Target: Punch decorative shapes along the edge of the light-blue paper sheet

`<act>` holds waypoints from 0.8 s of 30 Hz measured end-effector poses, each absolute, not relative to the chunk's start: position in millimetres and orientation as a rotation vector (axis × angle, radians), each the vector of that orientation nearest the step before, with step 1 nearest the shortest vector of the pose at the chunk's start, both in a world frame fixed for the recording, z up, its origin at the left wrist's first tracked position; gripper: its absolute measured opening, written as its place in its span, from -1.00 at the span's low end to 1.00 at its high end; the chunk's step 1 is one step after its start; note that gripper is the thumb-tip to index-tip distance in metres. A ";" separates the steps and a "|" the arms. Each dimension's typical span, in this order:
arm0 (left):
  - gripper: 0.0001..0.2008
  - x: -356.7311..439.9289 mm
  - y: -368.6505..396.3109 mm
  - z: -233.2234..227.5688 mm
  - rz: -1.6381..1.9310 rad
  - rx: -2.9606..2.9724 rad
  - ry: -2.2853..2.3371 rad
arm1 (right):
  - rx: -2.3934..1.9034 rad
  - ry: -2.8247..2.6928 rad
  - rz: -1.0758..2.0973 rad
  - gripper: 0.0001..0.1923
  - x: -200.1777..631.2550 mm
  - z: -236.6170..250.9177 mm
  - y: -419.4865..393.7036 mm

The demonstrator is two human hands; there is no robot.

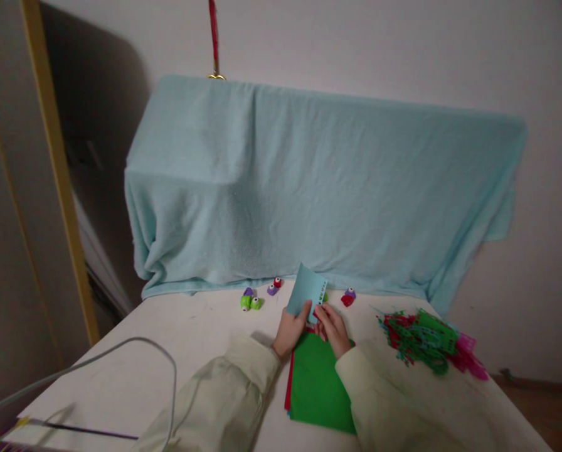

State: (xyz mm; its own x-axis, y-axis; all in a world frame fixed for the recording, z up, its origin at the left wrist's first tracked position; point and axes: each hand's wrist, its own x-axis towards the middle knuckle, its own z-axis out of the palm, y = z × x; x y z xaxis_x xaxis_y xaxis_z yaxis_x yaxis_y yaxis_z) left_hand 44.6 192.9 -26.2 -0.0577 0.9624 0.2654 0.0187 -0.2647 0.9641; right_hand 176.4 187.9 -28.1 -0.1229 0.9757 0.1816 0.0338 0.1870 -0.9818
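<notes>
My left hand point(290, 329) grips the lower left edge of a light blue paper sheet point(306, 290), held upright over the table. A row of small punched holes runs along the sheet's right edge. My right hand point(332, 326) closes on a small red punch point(317, 312) at that edge. Below both hands lies a stack of paper sheets with a green sheet point(316, 383) on top and red and blue edges showing at its left. Both arms wear pale sleeves.
Small craft punches stand at the back of the white table point(168, 351): a green one point(250, 302), a purple one point(273, 287), a red one point(348, 297). A pile of paper cuttings point(426, 345) lies at right. A blue cloth point(309, 188) drapes behind. A cable point(121, 351) curves at left.
</notes>
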 end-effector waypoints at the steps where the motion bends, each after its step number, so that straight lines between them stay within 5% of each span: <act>1: -0.57 44.9 192.9 -26.6 1.446 1.390 1.134 | -1.038 -1.413 1.140 -0.65 176.4 -27.3 188.0; 24: -0.67 39.6 192.3 -17.6 1.417 1.876 1.116 | -0.951 -1.274 1.223 -0.66 177.3 -17.6 192.6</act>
